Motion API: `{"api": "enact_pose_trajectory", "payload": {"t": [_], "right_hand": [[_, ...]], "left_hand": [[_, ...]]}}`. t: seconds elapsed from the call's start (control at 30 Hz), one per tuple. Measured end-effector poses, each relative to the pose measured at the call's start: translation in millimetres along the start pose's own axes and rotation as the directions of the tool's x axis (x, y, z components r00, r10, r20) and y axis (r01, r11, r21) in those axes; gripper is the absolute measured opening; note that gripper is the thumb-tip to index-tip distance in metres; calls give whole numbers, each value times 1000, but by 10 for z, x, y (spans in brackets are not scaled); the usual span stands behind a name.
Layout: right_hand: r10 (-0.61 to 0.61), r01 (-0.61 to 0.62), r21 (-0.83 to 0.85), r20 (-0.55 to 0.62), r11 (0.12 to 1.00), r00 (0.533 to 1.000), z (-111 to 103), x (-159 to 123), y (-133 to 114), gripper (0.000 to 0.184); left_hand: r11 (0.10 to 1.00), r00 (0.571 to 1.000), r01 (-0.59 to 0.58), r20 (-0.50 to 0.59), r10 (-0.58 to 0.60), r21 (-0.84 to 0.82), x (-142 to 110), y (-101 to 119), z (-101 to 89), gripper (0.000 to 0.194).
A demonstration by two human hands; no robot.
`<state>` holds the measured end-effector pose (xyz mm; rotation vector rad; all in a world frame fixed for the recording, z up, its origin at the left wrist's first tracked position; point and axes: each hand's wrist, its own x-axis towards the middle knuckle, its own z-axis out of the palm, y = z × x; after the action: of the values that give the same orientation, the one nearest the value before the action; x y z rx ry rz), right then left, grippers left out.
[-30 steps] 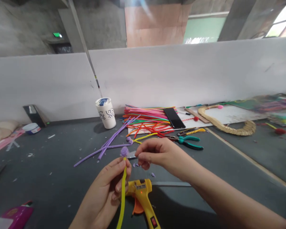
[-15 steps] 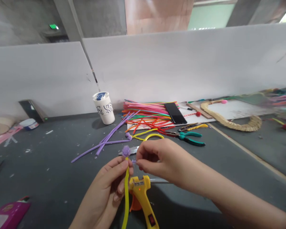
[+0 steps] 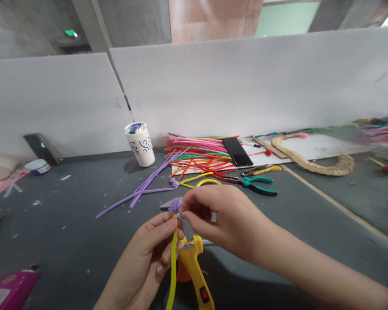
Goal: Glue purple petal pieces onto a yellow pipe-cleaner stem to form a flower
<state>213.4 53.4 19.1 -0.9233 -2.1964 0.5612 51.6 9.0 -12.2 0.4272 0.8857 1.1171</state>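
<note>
My left hand (image 3: 147, 258) is closed round a yellow pipe cleaner stem (image 3: 172, 271) that carries a small purple fuzzy ball (image 3: 174, 206) at its top. My right hand (image 3: 213, 215) pinches at the side of that ball with thumb and forefinger; what sits between the fingertips is too small to make out. A yellow hot glue gun (image 3: 194, 269) with an orange trigger lies on the dark table (image 3: 67, 232) just below both hands.
Loose purple pipe cleaners (image 3: 142, 189) lie ahead of my hands. Behind them are a pile of coloured pipe cleaners (image 3: 197, 157), a black phone (image 3: 236, 151), green-handled pliers (image 3: 258, 187), a white cup (image 3: 140, 144) and a curved tan piece (image 3: 310, 161). A pink object (image 3: 14, 284) lies front left.
My right hand has moved left, closing in on the purple ball until its fingertips touch it. The left hand keeps holding the stem. The view tilted slightly downward.
</note>
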Motion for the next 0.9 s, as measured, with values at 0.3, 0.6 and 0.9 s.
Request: {"api": "enact_pose_trajectory", "payload": {"t": [0.3,0.6,0.9], "right_hand": [[-142,135,-185,-30,973,989,32,-10,31,10],[-197,188,-212,-22,959,980,41,-17,58,13],[-258,246,-234,-19,941,966,44,-12,78,17]], "left_hand": [[999,999,33,-9,-33,-18,1,-4,-9,9],[1000,999,19,-37,-19,-12,-4,-18,-17,6],[999,999,15,-46,-17,-48,2,-27,-40,11]]}}
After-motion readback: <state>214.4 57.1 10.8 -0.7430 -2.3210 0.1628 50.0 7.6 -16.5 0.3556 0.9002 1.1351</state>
